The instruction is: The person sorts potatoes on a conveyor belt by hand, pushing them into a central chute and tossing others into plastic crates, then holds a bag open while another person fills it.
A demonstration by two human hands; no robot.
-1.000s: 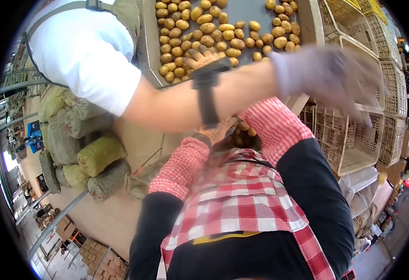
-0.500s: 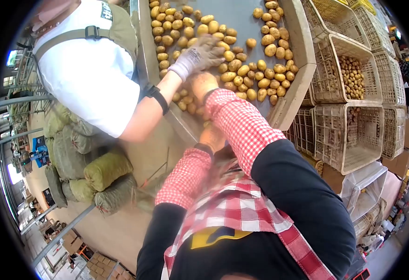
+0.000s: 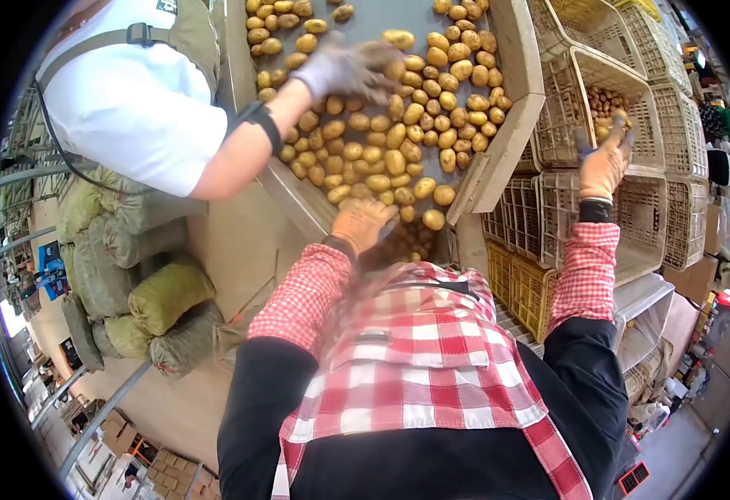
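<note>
Apron (image 3: 419,350): red-and-white check, worn over dark sleeves with checked cuffs; nearest to the camera.

Left hand (image 3: 363,223): orange glove, palm down at the near end of the table (image 3: 498,142). Fingers (image 3: 382,218) are loosely bent over the nearest potatoes. Whether they grip one cannot be told.

Potatoes (image 3: 382,158): small and yellow, spread in a dense layer on the grey table top, thickest towards its near corner. More lie in shadow below the table's end, just under the left hand. One potato (image 3: 433,219) sits at the very edge beside that hand.

Yellow crate (image 3: 519,283): stands low at the right, below the table's corner.

Right hand (image 3: 602,165): orange glove, raised at the right, clear of the table, in front of the pale crate (image 3: 561,117). Its fingers (image 3: 623,142) are spread wide and the palm is open, with nothing gripped.

Pale crate: lattice walls, just right of the table, with a heap of potatoes on its floor. Similar crates are stacked around it.

Co-worker's hand (image 3: 344,68): grey glove with a black wristband, laid on potatoes farther up the table. The arm comes in from the left out of a white sleeve.

Sacks (image 3: 169,292): green, full, piled on the floor at the left.
</note>
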